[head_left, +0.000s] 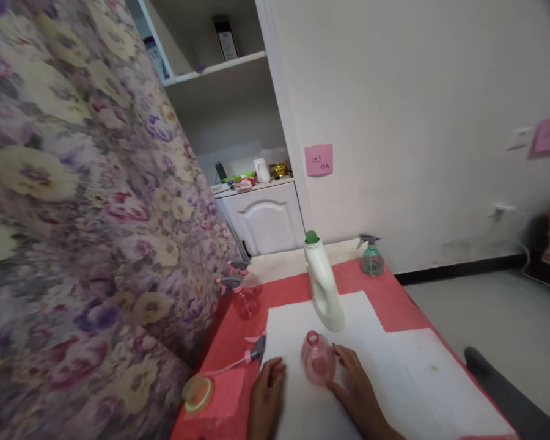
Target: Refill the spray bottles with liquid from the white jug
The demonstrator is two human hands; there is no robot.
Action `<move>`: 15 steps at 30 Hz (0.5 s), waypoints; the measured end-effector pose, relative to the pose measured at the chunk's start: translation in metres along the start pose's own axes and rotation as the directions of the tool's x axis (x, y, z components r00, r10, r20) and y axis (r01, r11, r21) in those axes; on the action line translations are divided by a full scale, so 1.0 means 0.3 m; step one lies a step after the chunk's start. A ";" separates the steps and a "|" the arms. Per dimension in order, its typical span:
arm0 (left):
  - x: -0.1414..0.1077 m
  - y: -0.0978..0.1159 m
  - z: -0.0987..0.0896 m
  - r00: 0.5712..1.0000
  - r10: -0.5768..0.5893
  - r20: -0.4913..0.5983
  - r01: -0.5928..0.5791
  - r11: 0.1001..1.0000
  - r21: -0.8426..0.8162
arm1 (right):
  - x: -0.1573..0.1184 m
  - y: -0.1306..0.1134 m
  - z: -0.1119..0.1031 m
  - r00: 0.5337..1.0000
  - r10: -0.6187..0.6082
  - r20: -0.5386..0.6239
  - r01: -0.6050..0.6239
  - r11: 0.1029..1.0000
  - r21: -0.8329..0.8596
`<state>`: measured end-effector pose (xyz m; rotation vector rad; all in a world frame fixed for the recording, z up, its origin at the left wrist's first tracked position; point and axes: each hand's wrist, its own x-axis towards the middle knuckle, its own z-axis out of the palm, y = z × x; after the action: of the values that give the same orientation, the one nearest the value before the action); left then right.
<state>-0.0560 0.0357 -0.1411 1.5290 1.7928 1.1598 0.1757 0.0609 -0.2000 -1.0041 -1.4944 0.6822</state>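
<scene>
My right hand [355, 391] grips the right side of a clear pink spray bottle [318, 360], thumb low and fingers higher. The bottle stands uncapped on white paper. My left hand [268, 391] is left of it, fingers loosely curled and a little apart, nothing visible in them. Just beyond that hand lies a grey-and-pink spray head [256, 351], its dip tube running left towards a round yellowish-green cap [198, 393]. Behind the pink bottle stands a pale green jug [324, 290] with a handle and an open neck, green inside.
Two pink spray bottles [246, 299] with grey heads stand at the table's left edge. A green spray bottle [372, 261] is at the far right corner. White paper [440, 373] covers part of the red tabletop [371, 299]. A floral curtain [96, 214] hangs close on the left.
</scene>
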 end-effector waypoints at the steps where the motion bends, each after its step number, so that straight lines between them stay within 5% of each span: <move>1: 0.001 0.004 -0.033 0.999 0.008 -0.036 -0.006 0.998 0.058 | -0.005 -0.003 -0.001 1.000 -0.022 0.001 0.022 1.000 -0.017; 7: 0.094 0.001 -0.181 0.995 0.046 -0.089 -0.015 0.947 0.322 | -0.018 -0.005 0.001 0.995 -0.101 -0.004 0.100 0.992 -0.079; 15: 0.175 0.048 -0.185 0.996 -0.095 -0.003 0.086 0.888 0.451 | -0.012 0.013 0.011 0.994 -0.111 -0.003 0.111 0.991 -0.074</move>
<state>-0.1063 0.0709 -0.0932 1.6709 2.2031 0.7061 0.1733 0.0599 -0.2055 -0.9700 -1.5661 0.5473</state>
